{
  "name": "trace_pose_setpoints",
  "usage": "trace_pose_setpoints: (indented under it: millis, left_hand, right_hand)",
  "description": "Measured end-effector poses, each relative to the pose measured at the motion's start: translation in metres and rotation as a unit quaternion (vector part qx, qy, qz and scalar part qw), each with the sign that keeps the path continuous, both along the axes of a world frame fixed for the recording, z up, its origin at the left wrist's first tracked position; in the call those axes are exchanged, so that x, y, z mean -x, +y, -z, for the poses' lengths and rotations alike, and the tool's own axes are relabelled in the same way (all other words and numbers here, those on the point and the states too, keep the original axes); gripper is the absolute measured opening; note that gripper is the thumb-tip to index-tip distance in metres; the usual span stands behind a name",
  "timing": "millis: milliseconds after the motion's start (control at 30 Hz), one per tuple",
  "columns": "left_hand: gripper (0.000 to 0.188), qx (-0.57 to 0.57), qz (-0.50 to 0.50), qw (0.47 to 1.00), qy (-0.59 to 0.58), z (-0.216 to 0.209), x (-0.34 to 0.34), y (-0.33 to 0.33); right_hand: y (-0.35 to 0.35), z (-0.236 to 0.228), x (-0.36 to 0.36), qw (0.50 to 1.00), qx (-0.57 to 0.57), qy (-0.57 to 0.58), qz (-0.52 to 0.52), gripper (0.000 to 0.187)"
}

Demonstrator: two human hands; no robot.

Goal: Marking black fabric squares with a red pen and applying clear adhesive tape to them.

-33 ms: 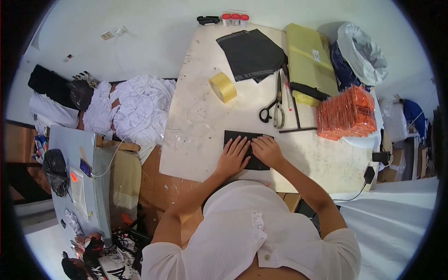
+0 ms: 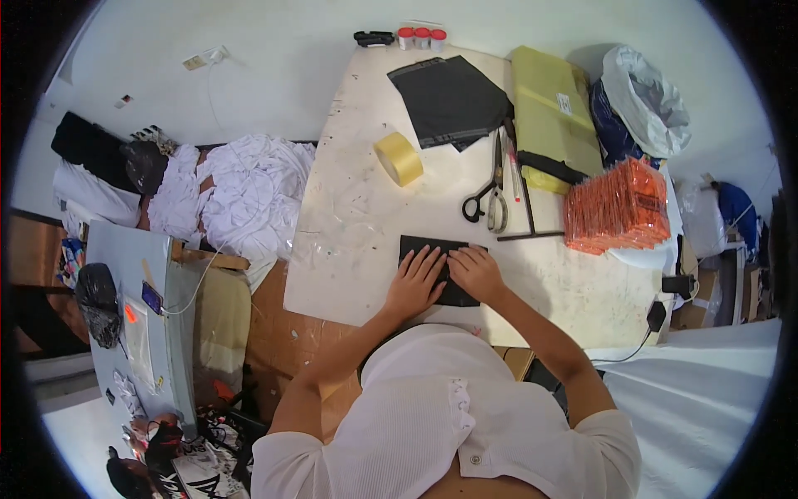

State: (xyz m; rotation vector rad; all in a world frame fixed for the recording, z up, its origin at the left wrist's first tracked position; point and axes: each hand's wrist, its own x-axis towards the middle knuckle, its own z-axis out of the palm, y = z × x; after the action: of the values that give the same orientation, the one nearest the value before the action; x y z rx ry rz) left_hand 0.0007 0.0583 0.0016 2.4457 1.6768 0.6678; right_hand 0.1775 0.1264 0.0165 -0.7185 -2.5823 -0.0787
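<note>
A flat, folded black sheet, perhaps a plastic mailer, lies on the table close to my body. Across its left half my left hand rests palm down, fingers stretched and slightly spread. My right hand lies on the right half, fingers flat and angled toward the left hand. Neither hand grips anything; both touch the black sheet from above. Parts of the sheet are hidden beneath them. Beyond the hands are black-handled scissors and a roll of yellowish tape.
Several black plastic bags lie at the far side of the table. To the right are a stack of orange packets, a yellow wrapped package and a dark metal bar. White cloth is heaped at the left.
The fingers of my right hand lie a little flatter on the black sheet. The whole view has shifted very slightly; my left hand stays in place on the sheet.
</note>
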Motion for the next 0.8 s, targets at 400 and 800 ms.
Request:
trace_pose_setpoints:
  millis: [400,800]
  left_hand:
    - [0.047,0.009,0.003,1.0,-0.017,-0.004,0.001,-0.001]
    - [0.041,0.061,-0.003,0.996,-0.062,-0.002,0.004,0.003]
  right_hand:
    - [-0.001,0.0,-0.004,0.997,0.062,0.046,0.016,0.017]
    - [-0.042,-0.015,0.025,0.965,0.188,-0.029,0.178,0.048]
